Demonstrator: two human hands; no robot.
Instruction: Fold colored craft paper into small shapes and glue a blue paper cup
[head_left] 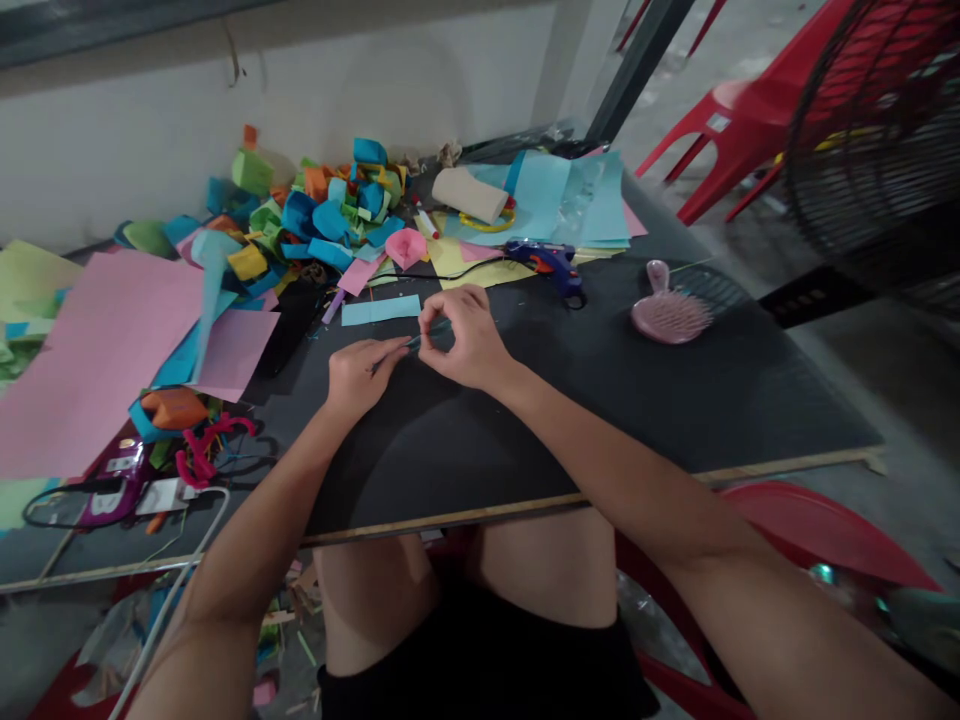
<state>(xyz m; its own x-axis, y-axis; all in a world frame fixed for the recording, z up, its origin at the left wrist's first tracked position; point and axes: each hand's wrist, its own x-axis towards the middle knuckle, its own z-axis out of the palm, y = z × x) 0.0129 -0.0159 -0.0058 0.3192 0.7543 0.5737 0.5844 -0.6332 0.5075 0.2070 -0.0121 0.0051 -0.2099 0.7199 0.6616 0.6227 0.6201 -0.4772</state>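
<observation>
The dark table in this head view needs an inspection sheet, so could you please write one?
Surface: dark table, pale front edge.
Items in work: thin bluish piece, details unclear; blue paper strip lying just beyond.
Clutter: folded paper pieces heaped at back; large pink sheet at left; hairbrush at right.
Hands: left hand and right hand both pinch the thin bluish piece.
Cables: black cord by the glue gun; white cable over front edge.
Surroundings: red chair and fan at right.

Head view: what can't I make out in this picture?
All in the head view:
Thin piece: partly covered by left hand and right hand, full shape unclear.
Fan: cut off by the right edge.
Large pink sheet: cut off by the left edge.
White label on the red chair: any print too small to read.
</observation>
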